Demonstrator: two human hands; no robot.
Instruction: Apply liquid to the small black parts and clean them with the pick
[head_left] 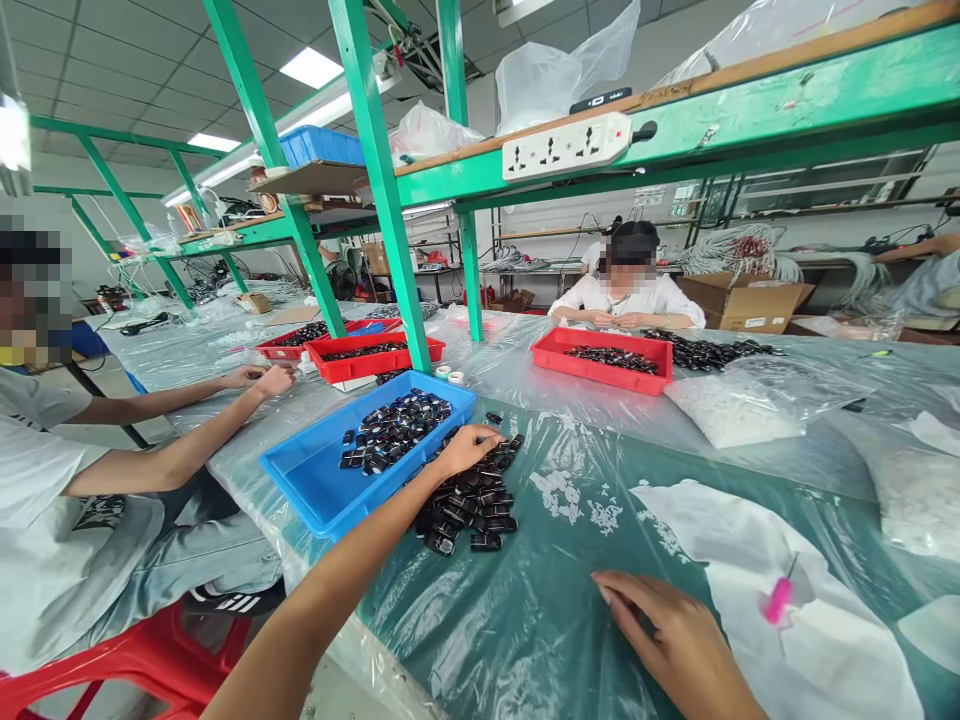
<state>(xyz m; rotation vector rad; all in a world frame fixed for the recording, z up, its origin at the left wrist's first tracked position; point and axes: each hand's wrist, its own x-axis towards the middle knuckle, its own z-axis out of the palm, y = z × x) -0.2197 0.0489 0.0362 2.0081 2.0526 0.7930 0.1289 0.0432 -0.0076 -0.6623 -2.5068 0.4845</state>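
My left hand (471, 449) reaches over a heap of small black rectangular casings (469, 505). Its fingers are bent and pressed together on one casing at the far side of the heap; the palm hides part of the pieces below. Beside the heap, a blue tray (300, 492) holds many more such casings. My right hand (671, 640) hovers low over the green table at the front, thumb and forefinger tips pinched together. Whatever may be between them is too small to see. Small white pieces (559, 495) lie scattered beyond it.
A pink-handled tool (780, 600) rests on a white sheet (840, 650) at right. Red trays (540, 352) and bags of white parts (739, 410) stand farther back. Green shelf posts (382, 190) rise beyond the blue tray. One person sits at left, another across the table.
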